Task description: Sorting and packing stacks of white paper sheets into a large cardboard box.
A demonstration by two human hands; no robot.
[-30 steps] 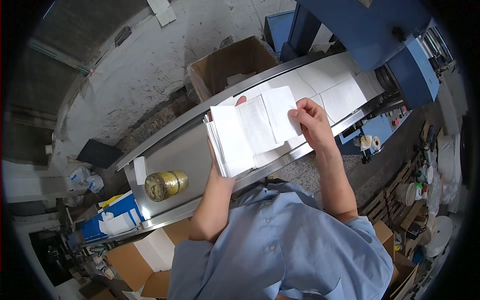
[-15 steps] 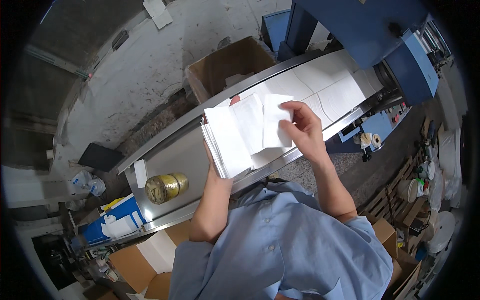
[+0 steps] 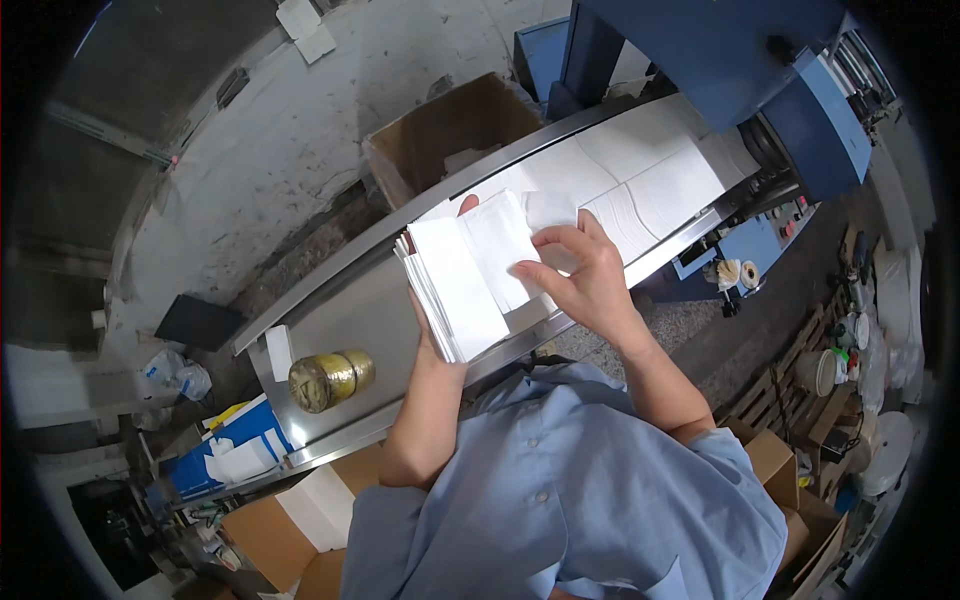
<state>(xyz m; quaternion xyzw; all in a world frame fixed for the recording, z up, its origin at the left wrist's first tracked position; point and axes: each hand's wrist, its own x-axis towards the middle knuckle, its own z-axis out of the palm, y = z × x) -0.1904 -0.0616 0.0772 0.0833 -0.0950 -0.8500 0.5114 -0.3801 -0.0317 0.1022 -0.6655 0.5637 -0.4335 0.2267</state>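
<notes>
A stack of flat white folded papers (image 3: 455, 290) fans out over the metal conveyor, with its layered edges showing on the left. My left hand (image 3: 434, 352) grips this stack from below. Its fingertips show at the far edge, and most of the hand is hidden under the papers. Close to the stack's right side, my right hand (image 3: 590, 275) is closed, thumb and fingers around a single white folded paper (image 3: 550, 208) that stands tilted behind the fingers. The right thumb tip lies at the edge of the held stack.
Overlapping white papers (image 3: 655, 190) lie along the conveyor (image 3: 390, 345) up to a blue machine (image 3: 700, 60) at the far right. A yellowish tape-wrapped cylinder (image 3: 332, 380) rests at the conveyor's left. Beyond it stands an open cardboard box (image 3: 455, 130); another carton (image 3: 265, 525) sits near-left.
My right hand has moved slightly left and down toward the stack. The single paper in it has tilted, so less of its face shows.
</notes>
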